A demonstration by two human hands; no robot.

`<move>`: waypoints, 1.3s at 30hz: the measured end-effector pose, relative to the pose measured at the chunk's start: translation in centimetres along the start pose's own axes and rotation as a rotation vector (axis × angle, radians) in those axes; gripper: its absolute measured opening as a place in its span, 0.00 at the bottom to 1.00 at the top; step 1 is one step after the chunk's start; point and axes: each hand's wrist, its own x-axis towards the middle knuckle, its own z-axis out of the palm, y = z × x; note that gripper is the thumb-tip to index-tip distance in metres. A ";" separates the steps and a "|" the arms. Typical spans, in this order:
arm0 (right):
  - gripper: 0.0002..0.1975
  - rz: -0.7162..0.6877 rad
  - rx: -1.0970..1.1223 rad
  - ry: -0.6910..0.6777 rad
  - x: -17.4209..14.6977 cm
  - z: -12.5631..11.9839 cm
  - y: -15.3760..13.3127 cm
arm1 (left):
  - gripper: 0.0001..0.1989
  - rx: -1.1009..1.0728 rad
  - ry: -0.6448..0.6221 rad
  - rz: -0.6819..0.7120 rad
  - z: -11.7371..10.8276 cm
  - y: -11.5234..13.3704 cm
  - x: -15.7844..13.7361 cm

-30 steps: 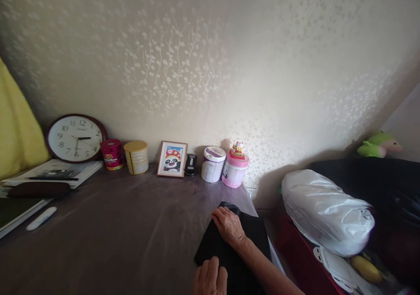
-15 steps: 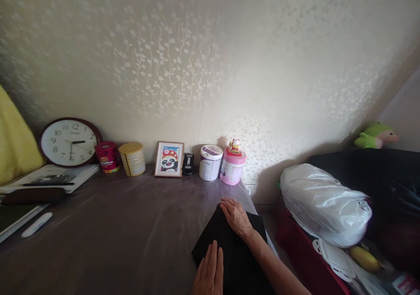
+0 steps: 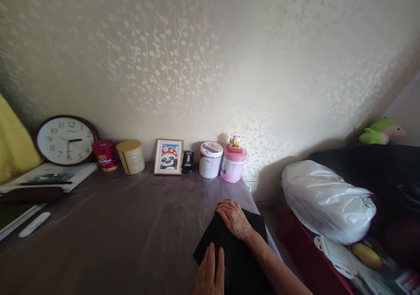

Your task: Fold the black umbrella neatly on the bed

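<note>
A home room: leaf-patterned wallpaper (image 3: 197,46) at twelve o'clock, a clock (image 3: 67,140) at nine, a toy (image 3: 377,131) at three and, near the middle towards eight, a framed panda picture (image 3: 168,157) on the tabletop (image 3: 131,225).

From my seat I saw dark grey tabletop (image 3: 131,225), softly shiny. Along back, left to right, stood magenta tin (image 3: 105,156), yellow-lidded canister (image 3: 131,159), framed panda picture (image 3: 168,157), small black object (image 3: 188,162), purple-and-white canister (image 3: 210,160), pink canister (image 3: 233,167). At left lay papers (image 3: 80,174), green-covered book (image 3: 15,214), slim white object (image 3: 34,225). Near right edge I had black cloth (image 3: 232,258), lying flat, partly covered by both hands (image 3: 234,218).
</note>
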 end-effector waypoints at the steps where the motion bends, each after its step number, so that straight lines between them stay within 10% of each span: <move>1: 0.17 0.025 -0.006 -0.011 0.5 0.0 0.5 | 0.35 -0.010 -0.014 -0.007 -0.2 0.1 0.0; 10: 0.17 0.353 -0.056 0.058 1.2 -1.1 3.3 | 0.37 -0.094 -0.043 -0.045 -0.7 0.4 0.0; 17: 0.22 0.631 -0.004 0.403 -6.8 -5.4 4.3 | 0.42 -0.077 -0.048 -0.037 -1.0 0.4 0.2; 22: 0.24 0.816 0.229 0.301 -11.8 -5.5 1.2 | 0.47 -0.057 -0.095 -0.011 -1.8 0.5 0.2; 39: 0.20 0.732 0.999 0.254 -7.9 -7.5 -5.7 | 0.49 -0.094 -0.207 -0.035 -1.8 0.2 0.0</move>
